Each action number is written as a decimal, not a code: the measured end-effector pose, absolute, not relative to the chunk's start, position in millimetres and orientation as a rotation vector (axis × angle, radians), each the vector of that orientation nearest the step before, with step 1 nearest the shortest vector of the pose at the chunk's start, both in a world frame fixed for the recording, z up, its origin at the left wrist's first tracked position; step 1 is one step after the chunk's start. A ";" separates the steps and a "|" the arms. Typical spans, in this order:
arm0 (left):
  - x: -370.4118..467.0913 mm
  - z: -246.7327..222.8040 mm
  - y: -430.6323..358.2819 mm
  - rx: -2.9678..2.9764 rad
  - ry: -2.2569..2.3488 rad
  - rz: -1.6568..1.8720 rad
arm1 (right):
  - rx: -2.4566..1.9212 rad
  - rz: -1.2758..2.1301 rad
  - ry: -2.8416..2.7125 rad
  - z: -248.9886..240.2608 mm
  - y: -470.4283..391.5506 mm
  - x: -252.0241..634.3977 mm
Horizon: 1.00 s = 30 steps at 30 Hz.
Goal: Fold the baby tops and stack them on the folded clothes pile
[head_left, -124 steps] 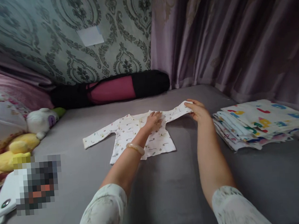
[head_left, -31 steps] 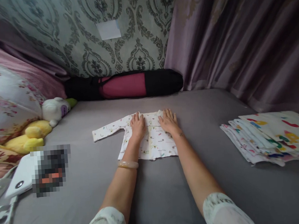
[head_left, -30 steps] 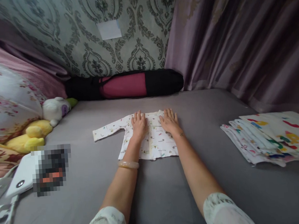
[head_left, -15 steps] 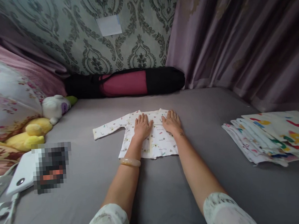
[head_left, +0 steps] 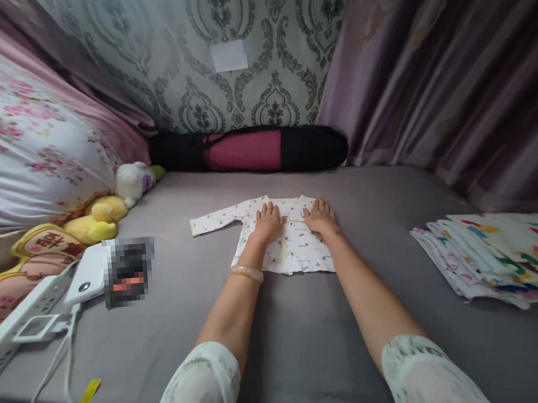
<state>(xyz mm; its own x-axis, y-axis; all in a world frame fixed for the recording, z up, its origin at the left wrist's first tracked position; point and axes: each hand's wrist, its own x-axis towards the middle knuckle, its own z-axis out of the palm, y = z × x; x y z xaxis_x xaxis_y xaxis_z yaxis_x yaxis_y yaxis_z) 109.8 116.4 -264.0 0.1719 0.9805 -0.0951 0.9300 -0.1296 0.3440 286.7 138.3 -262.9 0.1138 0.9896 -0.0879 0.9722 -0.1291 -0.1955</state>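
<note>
A small white printed shirt (head_left: 295,246) lies on the grey sheet, its left sleeve stretched out to the left. The right sleeve does not show as stretched out. My left hand (head_left: 269,222) rests flat on the upper middle of the shirt, fingers apart. On the upper right part, by the shoulder, my right hand (head_left: 320,217) lies palm down with its fingers spread. Neither hand grips the cloth.
Folded printed cloths (head_left: 498,259) are stacked at the right. A black and pink long bag (head_left: 247,151) lies along the wall. At left are plush toys (head_left: 98,222), a white power bank (head_left: 90,275), a power strip (head_left: 26,323) and cables.
The view has turned a little to the left, so more of the power strip shows. Both hands remain flat on the shirt in nearly the same places.
</note>
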 end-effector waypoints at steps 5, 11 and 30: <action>94.7 -262.1 102.3 2.146 1.843 0.415 | -2.078 0.199 -2.169 -248.0 126.0 274.0; 57.6 -250.7 105.0 1.889 1.994 0.857 | -1.712 0.370 -2.443 -250.7 107.1 220.0; -21.1 -247.2 85.0 0.761 2.850 0.913 | -1.745 0.276 -2.520 -264.1 106.6 198.4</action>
